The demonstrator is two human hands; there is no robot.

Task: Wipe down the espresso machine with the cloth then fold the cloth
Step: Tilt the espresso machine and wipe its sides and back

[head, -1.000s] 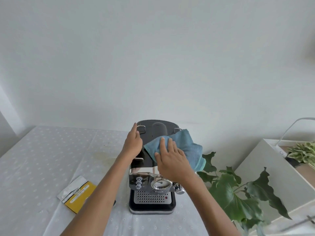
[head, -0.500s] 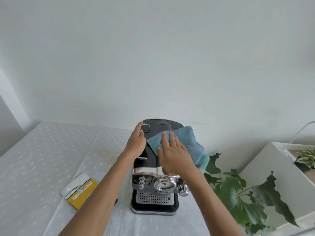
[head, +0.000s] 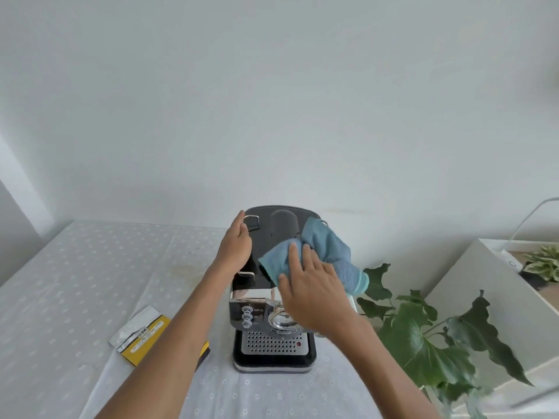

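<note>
An espresso machine is set upright near the middle of a desk covered with a white dotted cloth, its perforated drip tray facing the camera. A blue cloth is pressed onto the machine's dark top by the right hand, whose fingers are spread flat over it (part of the cloth is draped over the machine's right edge). The left hand is laid against the machine's upper left side, fingers loosely curved around the edge beside a wire handle. A yellow packet is seen on the desk left of the machine, and a leafy plant at the right.
</note>
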